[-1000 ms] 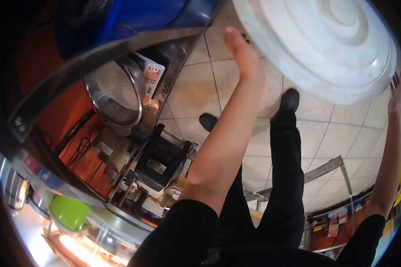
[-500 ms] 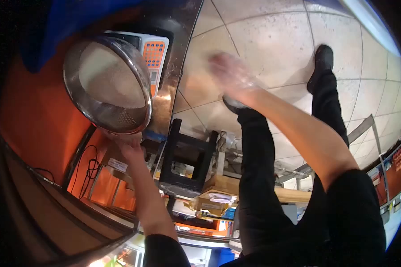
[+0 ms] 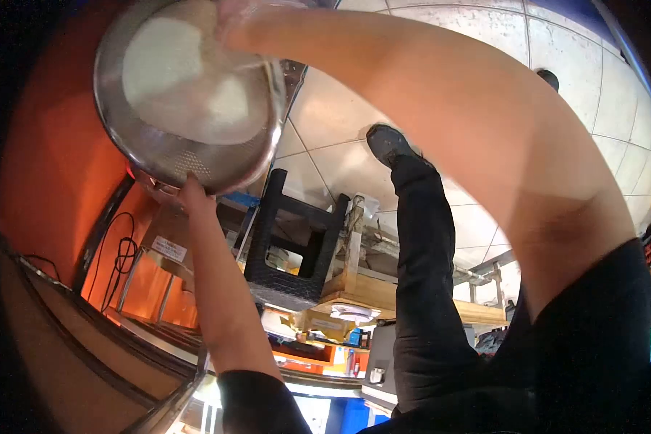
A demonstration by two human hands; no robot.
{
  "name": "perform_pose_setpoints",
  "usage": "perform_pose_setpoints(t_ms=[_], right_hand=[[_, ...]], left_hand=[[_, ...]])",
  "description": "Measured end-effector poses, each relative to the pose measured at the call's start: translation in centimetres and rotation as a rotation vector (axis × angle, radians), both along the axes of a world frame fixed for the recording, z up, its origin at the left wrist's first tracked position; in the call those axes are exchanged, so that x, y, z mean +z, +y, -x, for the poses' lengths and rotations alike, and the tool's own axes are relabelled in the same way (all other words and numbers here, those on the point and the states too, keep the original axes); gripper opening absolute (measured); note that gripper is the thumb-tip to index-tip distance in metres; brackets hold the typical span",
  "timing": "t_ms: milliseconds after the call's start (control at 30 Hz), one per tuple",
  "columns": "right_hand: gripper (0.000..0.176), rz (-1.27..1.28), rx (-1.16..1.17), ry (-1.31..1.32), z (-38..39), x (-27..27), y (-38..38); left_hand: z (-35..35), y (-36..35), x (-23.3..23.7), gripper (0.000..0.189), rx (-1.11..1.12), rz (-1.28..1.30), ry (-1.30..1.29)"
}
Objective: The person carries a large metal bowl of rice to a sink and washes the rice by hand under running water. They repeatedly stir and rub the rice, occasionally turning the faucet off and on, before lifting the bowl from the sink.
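A round metal sieve (image 3: 188, 160) with a shiny rim and perforated wall fills the upper left. Pale white powder (image 3: 160, 64) lies inside it in an uneven patch. My left hand (image 3: 193, 194) grips the sieve's near rim, thumb over the edge, its other fingers hidden beneath. My right arm reaches across from the right, and my right hand (image 3: 239, 25) is over the far side of the sieve, close above the powder. Motion smears that hand, so I cannot tell how its fingers are set.
A black stool (image 3: 296, 246) stands below the sieve, beside a wooden shelf (image 3: 369, 289). Black cables (image 3: 125, 253) hang near a labelled cardboard box (image 3: 168, 246) at left. Pale floor tiles (image 3: 333, 94) and my black shoe (image 3: 388, 143) lie right of the counter.
My right hand has swung left from over the floor to the sieve. The sieve appears larger and more face-on, now covering the scale with orange keys. My left hand has shifted slightly up and left.
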State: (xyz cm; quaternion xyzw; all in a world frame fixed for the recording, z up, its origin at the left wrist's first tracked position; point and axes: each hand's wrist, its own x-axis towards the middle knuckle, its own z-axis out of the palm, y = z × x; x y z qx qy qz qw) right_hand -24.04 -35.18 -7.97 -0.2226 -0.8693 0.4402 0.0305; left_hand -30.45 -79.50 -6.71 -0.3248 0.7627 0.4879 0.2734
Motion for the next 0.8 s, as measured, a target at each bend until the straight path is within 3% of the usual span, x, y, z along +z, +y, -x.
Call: perform_pose_setpoints(t_ms=[67,167,267,367,400,433,467,500,533,567,600,667,733,800], right_hand=[[0.029,0.005,0.008,0.008,-0.4,0.1,0.8],[0.028,0.024,0.043,-0.001,0.0,-0.1,2.3],[0.028,0.042,0.106,-0.014,-0.6,-0.5,3.8],[0.027,0.103,0.174,-0.118,-6.1,-2.4,6.4],[0.021,-0.1,-0.029,0.228,-10.9,-6.5,5.7],[0.031,0.179,-0.052,-0.303,-14.8,-8.3,5.7],[0.034,-0.026,0.008,-0.281,-21.4,-6.9,7.7],[0.035,0.065,-0.145,-0.493,-26.3,-2.9,8.6],[0.036,0.131,-0.171,-0.58,-31.3,-0.8,10.2],[0.038,0.427,-0.284,-0.714,-34.8,6.2,12.3],[0.039,0.224,-0.23,-0.595,-39.9,8.7,13.8],[0.037,0.246,-0.551,-0.767,-47.6,16.6,15.5],[0.038,0.51,-0.883,-0.665,-52.9,22.5,17.3],[0.037,0.335,-0.863,-0.828,-60.3,24.5,19.3]], left_hand=[[-3.0,3.1,1.7,0.073,0.051,0.289,0.028],[-5.9,1.5,1.4,0.071,-0.028,0.216,0.048],[-12.5,5.2,2.1,0.065,-0.02,0.26,0.051],[-19.3,7.9,2.4,0.061,-0.004,0.339,0.054],[-21.2,8.6,2.4,0.063,0.012,0.381,0.066],[-22.9,8.8,2.7,0.059,-0.029,0.312,0.09],[-24.8,8.9,3.2,0.056,-0.063,0.248,0.112],[-27.0,10.1,3.9,0.044,-0.103,0.255,0.174],[-28.9,11.0,4.9,0.044,-0.102,0.25,0.147],[-30.6,11.8,6.3,0.047,-0.247,0.24,0.078],[-31.9,13.3,7.3,0.05,-0.394,0.216,0.02],[-36.0,18.4,11.3,0.047,-0.393,0.101,0.006],[-39.4,22.0,14.0,0.038,-0.379,0.023,0.001],[-41.5,26.4,15.8,0.037,-0.558,0.09,0.003]])
